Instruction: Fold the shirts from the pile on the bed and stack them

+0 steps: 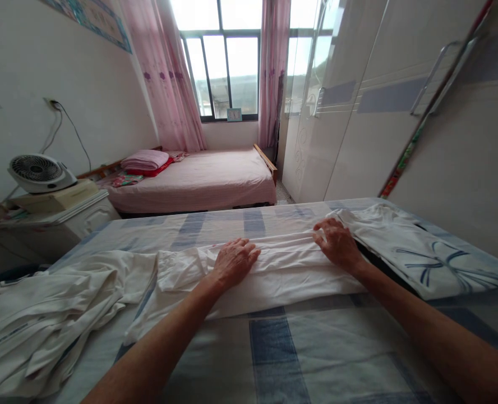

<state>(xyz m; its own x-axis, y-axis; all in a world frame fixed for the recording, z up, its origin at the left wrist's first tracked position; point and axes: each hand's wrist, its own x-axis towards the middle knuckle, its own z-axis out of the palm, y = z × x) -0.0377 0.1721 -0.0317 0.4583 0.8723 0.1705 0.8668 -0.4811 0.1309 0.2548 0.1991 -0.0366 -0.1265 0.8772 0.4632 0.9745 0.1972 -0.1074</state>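
A white garment (291, 278) lies across the blue-and-white checked bed sheet (337, 342), partly folded, with creases along its far side. My left hand (236, 261) rests on its middle, palm down with the fingers slightly spread. Near the garment's right end is my right hand (336, 242), its fingers curved and apart over the cloth. To the left lies a crumpled off-white garment (64, 314). A folded white garment with a dark blue line pattern (434, 264) is at the right, beyond my right forearm.
Past the sheet stands a pink bed (207, 179) with folded pink bedding (146, 160). A fan (38, 171) sits on a box on the white cabinet (87, 216) at the left. Glossy wardrobe doors (358, 140) line the right side.
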